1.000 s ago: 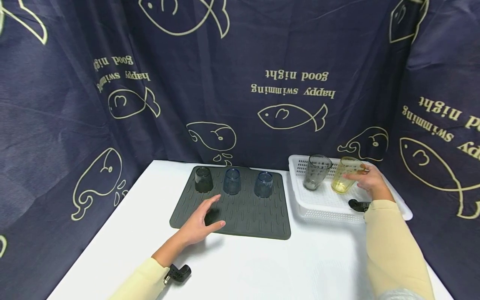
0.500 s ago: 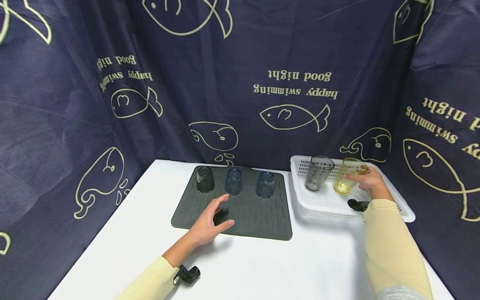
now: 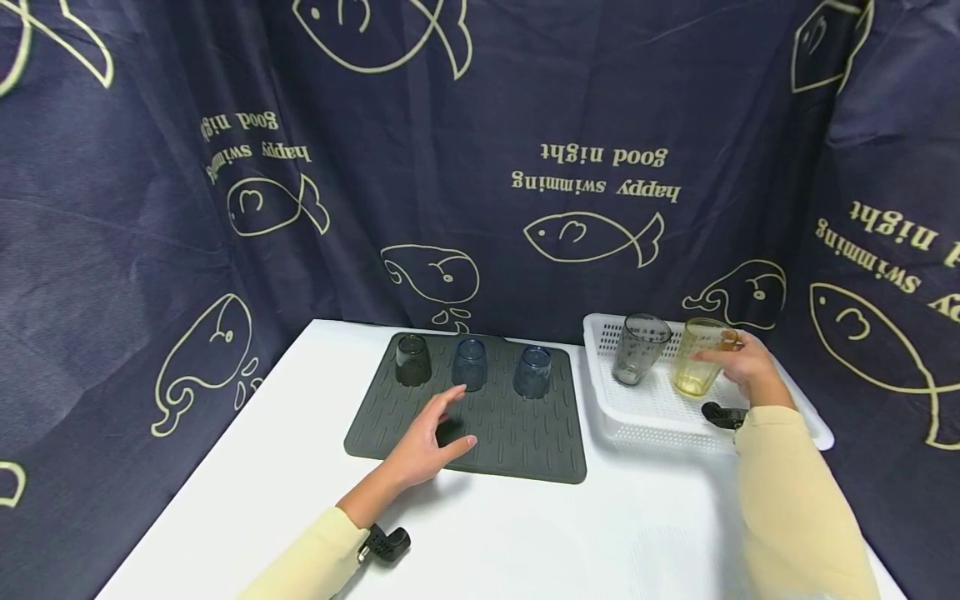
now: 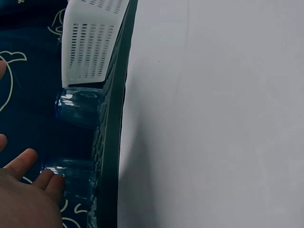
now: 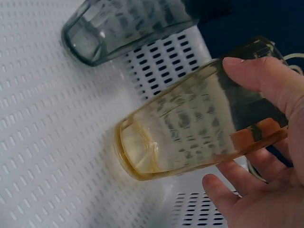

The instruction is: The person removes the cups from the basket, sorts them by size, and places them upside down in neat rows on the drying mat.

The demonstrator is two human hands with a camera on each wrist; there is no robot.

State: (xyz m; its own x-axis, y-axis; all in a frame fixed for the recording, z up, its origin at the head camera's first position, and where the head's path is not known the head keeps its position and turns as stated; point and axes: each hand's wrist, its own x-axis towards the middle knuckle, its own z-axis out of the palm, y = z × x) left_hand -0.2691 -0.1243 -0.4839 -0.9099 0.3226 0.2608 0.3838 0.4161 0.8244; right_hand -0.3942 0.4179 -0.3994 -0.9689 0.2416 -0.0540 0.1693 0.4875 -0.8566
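My right hand (image 3: 742,362) grips a clear yellow glass (image 3: 693,371) near its rim, inside the white basket. In the right wrist view, the thumb (image 5: 256,76) lies on one side of the glass and the fingers are on the other. Whether its base touches the basket floor, I cannot tell. A grey glass (image 3: 637,354) leans to its left. My left hand (image 3: 420,446) hovers over the front of the dark drying mat (image 3: 510,442), fingers spread and holding nothing. Nearest to it is a blue glass (image 3: 469,367) standing on the mat.
Also on the mat stand a dark grey glass (image 3: 413,362) at the left and another blue glass (image 3: 532,372) at the right. The perforated white basket (image 3: 622,425) sits right of the mat on the white table (image 3: 525,542). A navy fish-print curtain (image 3: 450,167) closes off the back.
The left hand has drifted slightly right over the mat. The yellow glass has shifted a little within the basket, with the right hand on it. The head view has turned slightly left.
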